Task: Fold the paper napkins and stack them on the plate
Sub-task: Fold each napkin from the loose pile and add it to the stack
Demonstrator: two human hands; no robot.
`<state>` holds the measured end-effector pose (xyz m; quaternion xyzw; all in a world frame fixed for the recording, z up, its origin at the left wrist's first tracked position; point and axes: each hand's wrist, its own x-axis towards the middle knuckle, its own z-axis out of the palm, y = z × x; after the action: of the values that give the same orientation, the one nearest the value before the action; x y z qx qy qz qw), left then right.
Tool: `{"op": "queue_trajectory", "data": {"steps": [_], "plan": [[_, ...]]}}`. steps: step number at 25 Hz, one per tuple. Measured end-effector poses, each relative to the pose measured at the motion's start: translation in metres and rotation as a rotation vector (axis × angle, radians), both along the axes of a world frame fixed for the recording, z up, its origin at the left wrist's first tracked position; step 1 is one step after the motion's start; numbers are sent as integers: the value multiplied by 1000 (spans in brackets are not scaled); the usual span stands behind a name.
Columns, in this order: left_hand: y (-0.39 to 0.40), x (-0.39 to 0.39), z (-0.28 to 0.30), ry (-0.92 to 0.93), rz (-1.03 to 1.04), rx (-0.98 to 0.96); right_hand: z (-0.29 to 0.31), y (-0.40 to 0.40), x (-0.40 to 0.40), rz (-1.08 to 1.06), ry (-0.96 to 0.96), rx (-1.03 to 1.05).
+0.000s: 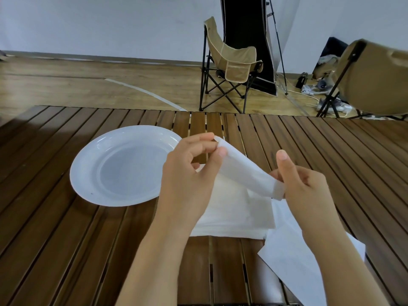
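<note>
A white paper napkin, bent into a narrow fold, hangs in the air between my hands above the slatted table. My left hand pinches its far corner between thumb and fingertips. My right hand pinches its near end, with the index finger raised. Under my hands lies a flat pile of white napkins. Another unfolded napkin lies partly under it at the right. The white plate sits to the left with nothing on it.
The brown slatted wooden table runs to a far edge beyond the plate. Two tan folding camp chairs stand on the wooden floor behind it, with cables and a power strip at the right.
</note>
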<state>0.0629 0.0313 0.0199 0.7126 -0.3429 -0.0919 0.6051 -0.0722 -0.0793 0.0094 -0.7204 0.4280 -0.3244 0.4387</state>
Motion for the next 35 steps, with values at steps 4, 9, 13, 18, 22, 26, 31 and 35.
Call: {"op": "queue_trajectory", "data": {"steps": [4, 9, 13, 18, 22, 26, 31, 35], "plan": [[4, -2, 6, 78, 50, -131, 3, 3, 0, 92, -143, 34], [5, 1, 4, 53, 82, -88, 5, -2, -3, 108, -290, 55], [8, 3, 4, 22, 47, -76, 8, -1, -4, 134, -368, 53], [11, 6, 1, -91, 22, 67, 8, -1, -4, 114, -348, -42], [14, 8, 0, -121, 54, 63, 10, 0, -3, 103, -316, -144], [17, 10, 2, -171, 73, 56, 10, 2, 0, 100, -286, -198], [21, 14, 6, -210, 79, -6, 8, 4, 2, 96, -306, -105], [21, 15, 8, -233, 107, -15, 8, 5, 3, 80, -265, -92]]}}
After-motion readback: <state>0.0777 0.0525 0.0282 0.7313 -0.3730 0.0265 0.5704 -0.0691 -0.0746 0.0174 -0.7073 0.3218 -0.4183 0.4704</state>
